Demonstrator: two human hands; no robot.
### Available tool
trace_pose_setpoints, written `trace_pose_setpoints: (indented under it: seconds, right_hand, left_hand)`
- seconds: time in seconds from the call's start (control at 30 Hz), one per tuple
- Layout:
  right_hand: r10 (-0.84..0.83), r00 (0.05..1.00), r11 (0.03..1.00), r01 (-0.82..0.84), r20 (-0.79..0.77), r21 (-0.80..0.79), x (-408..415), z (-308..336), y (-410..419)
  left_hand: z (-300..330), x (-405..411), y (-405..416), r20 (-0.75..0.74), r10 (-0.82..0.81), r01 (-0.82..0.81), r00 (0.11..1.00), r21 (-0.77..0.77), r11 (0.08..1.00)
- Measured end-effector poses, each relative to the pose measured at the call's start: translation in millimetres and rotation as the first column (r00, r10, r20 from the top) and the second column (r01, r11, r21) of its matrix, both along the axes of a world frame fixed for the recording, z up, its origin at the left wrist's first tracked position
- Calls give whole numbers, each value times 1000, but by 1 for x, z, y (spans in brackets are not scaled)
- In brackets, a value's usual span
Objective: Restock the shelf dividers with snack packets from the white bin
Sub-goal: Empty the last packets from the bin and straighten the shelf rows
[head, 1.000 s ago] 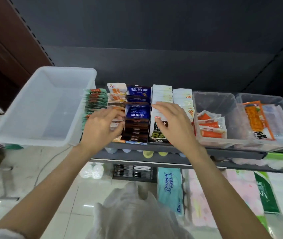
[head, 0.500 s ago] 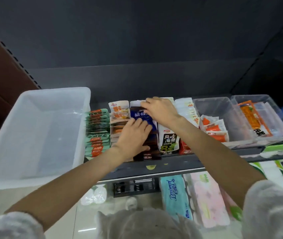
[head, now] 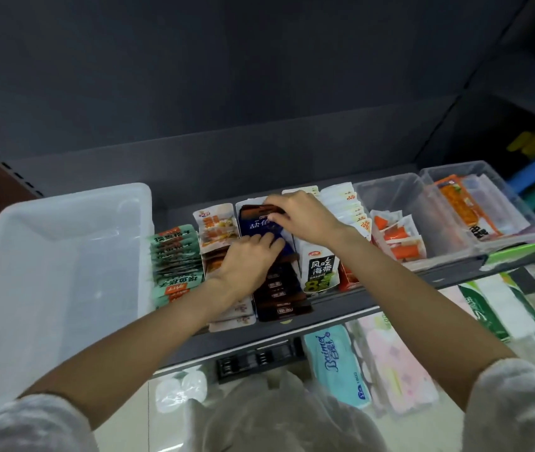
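A row of dark blue and brown snack packets (head: 279,288) runs down the middle of the grey shelf (head: 390,296). My left hand (head: 246,259) lies flat on this row, fingers straight and pressing the packets down. My right hand (head: 298,216) reaches to the back of the same row and pinches the top edges of the rear dark packets (head: 256,210). The white bin (head: 47,272) stands at the left on the shelf and looks bare inside. Green packets (head: 175,256), orange-and-white packets (head: 215,223) and white seaweed packets (head: 320,269) fill the neighbouring rows.
Two clear plastic boxes (head: 403,203) (head: 501,197) with orange snacks stand at the right of the shelf. Tissue packs (head: 334,360) and green packs (head: 504,308) lie on the level below. The dark back panel rises behind the rows.
The camera has moved closer to the shelf. My right hand has gone from resting on the rear packets to pinching their top edges; my left hand stays pressing on the dark row.
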State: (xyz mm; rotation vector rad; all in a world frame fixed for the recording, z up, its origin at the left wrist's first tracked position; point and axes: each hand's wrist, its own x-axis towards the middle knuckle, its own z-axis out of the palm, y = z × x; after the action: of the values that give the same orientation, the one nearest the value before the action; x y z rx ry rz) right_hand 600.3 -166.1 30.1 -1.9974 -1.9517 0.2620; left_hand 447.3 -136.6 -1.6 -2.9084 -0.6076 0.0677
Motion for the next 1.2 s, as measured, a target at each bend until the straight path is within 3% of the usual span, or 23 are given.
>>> trace_pose_setpoints:
  seconds: [0.17,0.2,0.23,0.3,0.37,0.47,0.57,0.67,0.73,0.87,1.0,1.2]
  right_hand:
    - [-12,931,972,-75,-366,-223,12,9,-13]
    - [6,926,961,-111,-377,-255,15,10,-16]
    - [50,945,955,-140,-324,-262,16,10,-17]
    - [140,987,961,-153,-75,-232,14,6,-13]
    - [165,972,980,-142,167,-142,9,0,-7]
    - [166,944,986,-151,286,-73,7,-4,-2]
    - [160,943,986,-141,292,-84,8,-3,1]
    - [162,952,985,-140,262,-100,9,-1,2]
    - [167,956,984,-144,240,-109,10,-1,2]
    - [162,962,984,-140,222,-111,11,-1,3]
    - [162,962,983,-139,219,-116,11,-1,4]
    - [163,961,983,-139,223,-120,10,1,3]
  left_hand:
    - [16,-5,31,249,57,-47,967,-47,998]
    - [19,-4,36,280,92,-69,955,-92,993]
    - [20,-3,38,312,125,-86,942,-136,987]
    - [21,-4,38,384,153,-88,910,-180,980]
    - [22,-9,30,475,131,-65,870,-154,986]
    - [24,-22,10,552,-4,58,834,-80,995]
    - [26,-27,-6,351,-119,165,929,-103,981]
    - [20,-18,-13,30,-108,111,994,-147,983]
    - [17,-13,-13,-52,-78,65,996,-228,972]
    - [17,-8,-9,-110,-59,8,992,-417,909]
    - [17,-6,-11,-151,-104,22,983,-467,884]
    - [13,-11,-18,-124,-204,160,971,-299,941]
